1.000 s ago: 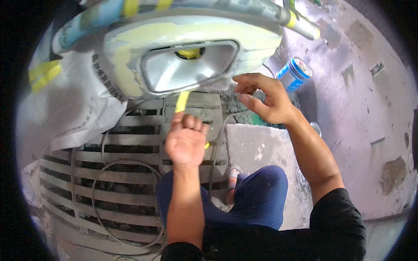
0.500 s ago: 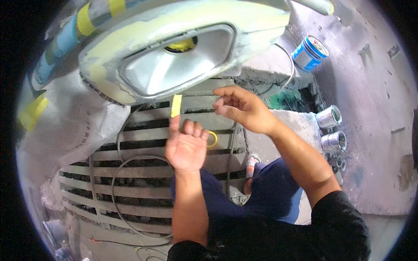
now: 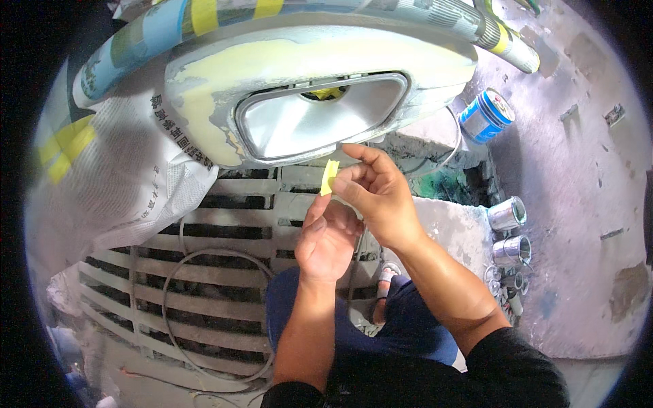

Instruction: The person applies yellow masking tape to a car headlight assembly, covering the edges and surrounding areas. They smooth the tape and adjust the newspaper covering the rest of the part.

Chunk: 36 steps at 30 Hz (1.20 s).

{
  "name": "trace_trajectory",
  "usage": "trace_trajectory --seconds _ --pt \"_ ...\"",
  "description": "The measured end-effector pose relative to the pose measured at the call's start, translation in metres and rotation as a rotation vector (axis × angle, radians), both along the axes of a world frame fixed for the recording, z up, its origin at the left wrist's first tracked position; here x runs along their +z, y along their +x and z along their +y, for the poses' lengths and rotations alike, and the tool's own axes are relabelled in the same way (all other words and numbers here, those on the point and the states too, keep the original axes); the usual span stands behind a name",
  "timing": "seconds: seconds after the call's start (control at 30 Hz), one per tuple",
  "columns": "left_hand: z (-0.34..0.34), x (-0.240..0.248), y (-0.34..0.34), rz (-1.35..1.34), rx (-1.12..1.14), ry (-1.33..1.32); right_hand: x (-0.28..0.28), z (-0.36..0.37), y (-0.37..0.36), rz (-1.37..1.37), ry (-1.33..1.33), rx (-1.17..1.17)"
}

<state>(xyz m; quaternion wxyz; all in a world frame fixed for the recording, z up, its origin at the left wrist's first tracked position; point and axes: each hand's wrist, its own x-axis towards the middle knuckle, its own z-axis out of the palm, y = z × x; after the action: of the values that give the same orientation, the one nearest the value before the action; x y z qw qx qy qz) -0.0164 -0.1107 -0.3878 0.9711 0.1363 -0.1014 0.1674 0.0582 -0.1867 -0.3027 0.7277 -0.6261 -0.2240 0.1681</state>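
My left hand (image 3: 325,238) is palm up. Its index finger points away with a short strip of yellow masking tape (image 3: 329,178) at its tip, while the other fingers are curled. A roll of tape by those fingers, seen as a yellow ring half a second ago, is hidden now. My right hand (image 3: 381,197) closes on the strip's right edge with the thumb, its index finger stretched beyond. Just past my hands is a body panel (image 3: 204,68) patched with pale yellow filler. Set into it is a silver lamp reflector (image 3: 326,119) with yellow material in its round hole.
A tube wrapped in printed paper and yellow tape (image 3: 149,34) arches over the panel; printed masking sheet (image 3: 143,170) hangs at left. Slatted grating (image 3: 218,292) with a looped hose (image 3: 166,299) lies below. A blue can (image 3: 486,115) and several metal tins (image 3: 507,214) stand at right.
My right hand has come down and left to the tape strip and taken its edge. My left hand has shifted right. The panel appears lower and farther right in view.
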Motion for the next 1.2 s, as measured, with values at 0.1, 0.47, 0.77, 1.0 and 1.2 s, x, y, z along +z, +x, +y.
trace_trajectory --seconds 0.1,0.47,0.77,1.0,1.2 --pt "0.000 0.012 -0.002 0.048 0.009 0.046 0.004 0.005 0.001 -0.289 -0.071 -0.134" --pt "-0.014 0.017 0.008 -0.213 -0.056 -0.090 0.041 -0.008 -0.006 -0.144 -0.173 -0.010" --pt "-0.014 0.030 0.006 -0.122 -0.014 -0.022 0.046 0.005 -0.013 0.060 -0.109 -0.002" --pt "-0.016 0.039 0.002 -0.027 0.074 0.116 0.037 0.016 -0.004 -0.556 -0.265 -0.152" --pt "-0.012 0.040 -0.005 0.100 0.196 0.409 0.063 0.015 0.022 -1.034 -0.423 -0.192"
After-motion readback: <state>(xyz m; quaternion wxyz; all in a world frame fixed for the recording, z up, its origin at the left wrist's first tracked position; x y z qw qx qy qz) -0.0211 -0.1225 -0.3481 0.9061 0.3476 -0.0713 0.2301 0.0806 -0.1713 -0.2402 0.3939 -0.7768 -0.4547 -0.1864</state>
